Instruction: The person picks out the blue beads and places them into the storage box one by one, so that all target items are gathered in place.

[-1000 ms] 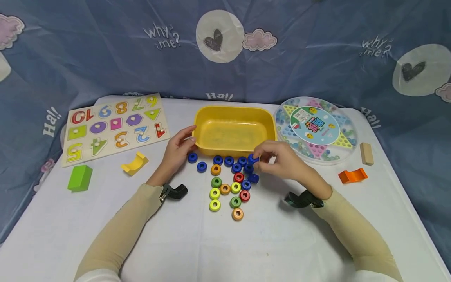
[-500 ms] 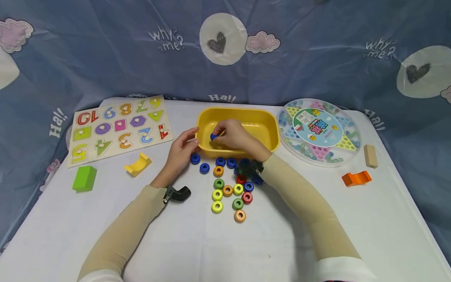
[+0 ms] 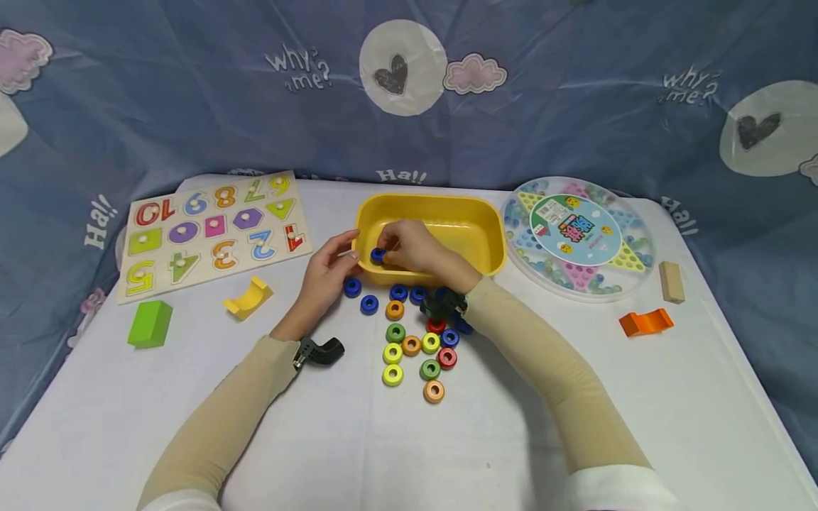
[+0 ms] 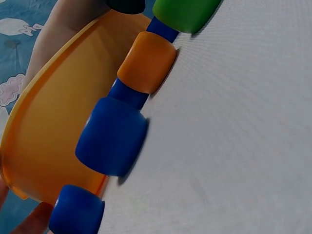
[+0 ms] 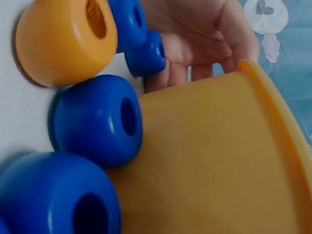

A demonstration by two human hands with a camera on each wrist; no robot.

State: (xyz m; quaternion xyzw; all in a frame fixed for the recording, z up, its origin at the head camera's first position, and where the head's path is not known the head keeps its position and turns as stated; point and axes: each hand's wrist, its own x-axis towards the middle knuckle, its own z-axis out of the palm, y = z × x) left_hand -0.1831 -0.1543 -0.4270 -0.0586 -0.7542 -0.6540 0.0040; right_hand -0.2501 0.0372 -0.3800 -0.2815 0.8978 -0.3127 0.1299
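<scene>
My right hand (image 3: 412,245) is inside the left part of the yellow plastic tub (image 3: 473,268), pinching a blue bead (image 3: 378,255) low over the tub's floor. My left hand (image 3: 329,270) rests against the tub's left end, with fingertips and thumb at the rim; in the right wrist view, the left hand (image 5: 204,44) shows behind that end. Along the tub's front lie blue beads with round holes, among them one blue bead (image 3: 368,304) near the left wrist. An orange bead (image 4: 147,62) stands between blue ones in the left wrist view. The right wrist's camera covers some beads.
Green, yellow, red and orange beads, such as a yellow bead (image 3: 393,375), lie nearer me. A number puzzle board (image 3: 172,252), yellow arch block (image 3: 249,298) and green block (image 3: 150,324) are left. Right are a marble game board (image 3: 578,238), orange arch block (image 3: 647,323) and wooden block (image 3: 672,282).
My right hand has carried a blue bead from the right end of the front row into the tub, then slightly left and lower there. My left hand has stayed at the tub's end.
</scene>
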